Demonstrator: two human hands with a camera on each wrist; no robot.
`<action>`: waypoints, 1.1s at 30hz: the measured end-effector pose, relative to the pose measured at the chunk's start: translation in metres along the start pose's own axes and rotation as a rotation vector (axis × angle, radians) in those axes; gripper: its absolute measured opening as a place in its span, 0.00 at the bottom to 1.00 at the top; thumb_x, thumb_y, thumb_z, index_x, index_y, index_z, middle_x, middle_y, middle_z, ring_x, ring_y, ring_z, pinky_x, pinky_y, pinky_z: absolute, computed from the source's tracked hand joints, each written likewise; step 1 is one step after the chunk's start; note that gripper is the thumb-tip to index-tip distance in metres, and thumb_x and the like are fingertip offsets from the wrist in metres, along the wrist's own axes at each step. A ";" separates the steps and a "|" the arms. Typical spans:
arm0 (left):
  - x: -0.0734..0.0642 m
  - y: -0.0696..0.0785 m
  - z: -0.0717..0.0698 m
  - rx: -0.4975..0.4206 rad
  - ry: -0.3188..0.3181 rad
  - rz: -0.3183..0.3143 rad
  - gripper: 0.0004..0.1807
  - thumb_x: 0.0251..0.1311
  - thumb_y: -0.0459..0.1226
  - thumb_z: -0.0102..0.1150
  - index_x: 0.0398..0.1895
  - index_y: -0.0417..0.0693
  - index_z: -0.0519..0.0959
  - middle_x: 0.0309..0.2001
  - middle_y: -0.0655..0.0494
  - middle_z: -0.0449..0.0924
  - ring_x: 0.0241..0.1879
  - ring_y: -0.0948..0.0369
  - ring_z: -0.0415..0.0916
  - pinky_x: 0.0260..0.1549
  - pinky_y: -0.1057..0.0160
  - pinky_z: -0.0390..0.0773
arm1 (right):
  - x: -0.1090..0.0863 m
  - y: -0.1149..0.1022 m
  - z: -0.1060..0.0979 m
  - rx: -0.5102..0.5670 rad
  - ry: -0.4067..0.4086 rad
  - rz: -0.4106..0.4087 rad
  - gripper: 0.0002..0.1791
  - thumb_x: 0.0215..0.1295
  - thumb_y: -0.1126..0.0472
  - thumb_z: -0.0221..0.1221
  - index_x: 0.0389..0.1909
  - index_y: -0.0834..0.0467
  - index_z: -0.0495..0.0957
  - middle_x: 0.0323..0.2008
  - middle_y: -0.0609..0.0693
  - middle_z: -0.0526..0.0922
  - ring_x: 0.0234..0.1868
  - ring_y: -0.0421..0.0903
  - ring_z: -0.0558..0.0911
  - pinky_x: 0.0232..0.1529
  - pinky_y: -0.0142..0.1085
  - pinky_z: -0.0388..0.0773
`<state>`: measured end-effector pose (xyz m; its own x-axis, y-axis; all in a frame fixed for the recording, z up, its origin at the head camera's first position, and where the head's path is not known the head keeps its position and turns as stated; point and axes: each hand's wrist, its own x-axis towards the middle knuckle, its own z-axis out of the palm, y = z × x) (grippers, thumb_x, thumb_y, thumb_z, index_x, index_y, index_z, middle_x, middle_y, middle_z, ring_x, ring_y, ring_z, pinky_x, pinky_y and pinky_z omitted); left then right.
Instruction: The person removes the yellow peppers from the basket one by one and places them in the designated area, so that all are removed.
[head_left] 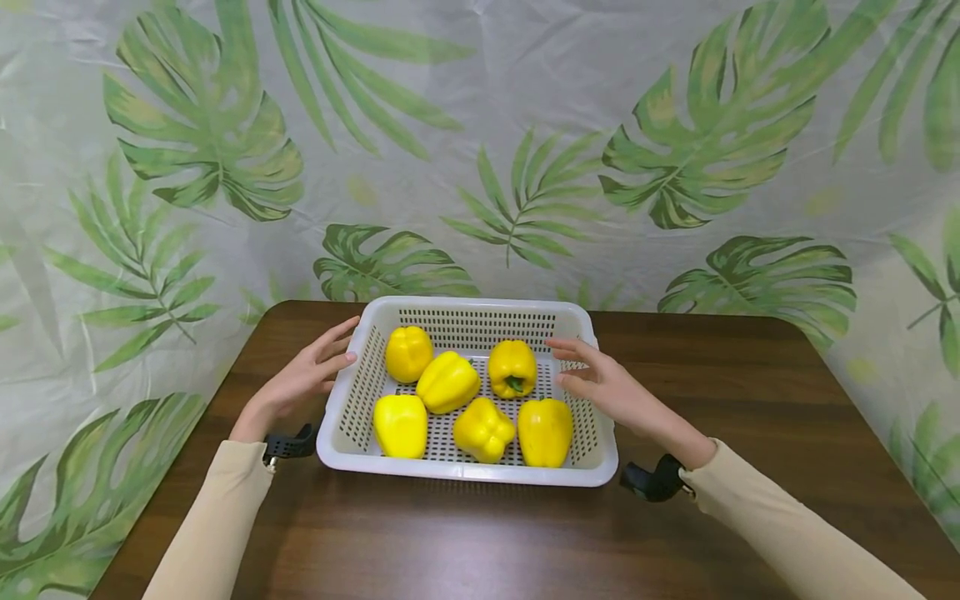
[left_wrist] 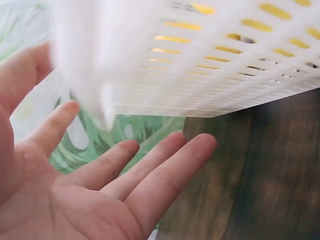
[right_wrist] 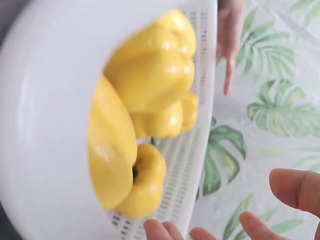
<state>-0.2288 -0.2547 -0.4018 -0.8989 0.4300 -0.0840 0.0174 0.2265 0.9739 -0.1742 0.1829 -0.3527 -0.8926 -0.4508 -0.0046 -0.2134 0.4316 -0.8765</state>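
A white plastic basket with slotted walls holds several yellow bell peppers, among them one at the back left and one with its green stem facing forward. My left hand is beside the basket's left wall, its fingers spread and relaxed; in the left wrist view the palm and fingers hold nothing. At the right rim, my right hand reaches with loosely bent fingers near the back right pepper. Whether either hand touches the rim, I cannot tell.
Under the basket is a dark brown wooden table. Behind it hangs a pale cloth printed with green leaves. Each wrist carries a black strap device, one on the left and one on the right.
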 end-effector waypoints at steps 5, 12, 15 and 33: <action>0.005 -0.008 0.004 -0.052 -0.043 -0.006 0.35 0.72 0.38 0.46 0.77 0.58 0.44 0.71 0.36 0.49 0.59 0.37 0.66 0.44 0.44 0.77 | -0.005 0.000 0.009 0.028 -0.040 0.024 0.31 0.71 0.58 0.53 0.70 0.62 0.57 0.66 0.67 0.60 0.61 0.67 0.67 0.54 0.58 0.69; 0.010 -0.015 0.010 -0.095 -0.059 -0.021 0.35 0.72 0.38 0.45 0.77 0.61 0.43 0.73 0.39 0.44 0.59 0.32 0.63 0.41 0.40 0.76 | -0.008 -0.001 0.021 0.011 -0.071 0.033 0.30 0.71 0.59 0.52 0.69 0.65 0.58 0.68 0.66 0.58 0.62 0.71 0.63 0.55 0.60 0.67; 0.011 -0.017 0.012 -0.097 -0.052 -0.011 0.35 0.72 0.38 0.45 0.77 0.60 0.43 0.73 0.40 0.41 0.60 0.31 0.60 0.41 0.39 0.76 | -0.008 -0.001 0.025 0.004 -0.076 0.038 0.29 0.71 0.60 0.52 0.69 0.65 0.58 0.68 0.66 0.57 0.62 0.71 0.62 0.56 0.61 0.65; 0.013 -0.022 0.015 -0.112 -0.049 -0.011 0.35 0.72 0.38 0.45 0.76 0.62 0.42 0.74 0.41 0.38 0.62 0.31 0.57 0.44 0.36 0.73 | -0.005 0.007 0.051 -0.058 -0.016 0.154 0.27 0.62 0.67 0.58 0.63 0.66 0.67 0.66 0.66 0.62 0.67 0.64 0.58 0.63 0.62 0.53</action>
<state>-0.2344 -0.2410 -0.4270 -0.8763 0.4707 -0.1026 -0.0440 0.1339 0.9900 -0.1509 0.1482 -0.3833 -0.9101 -0.3881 -0.1449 -0.0975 0.5406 -0.8356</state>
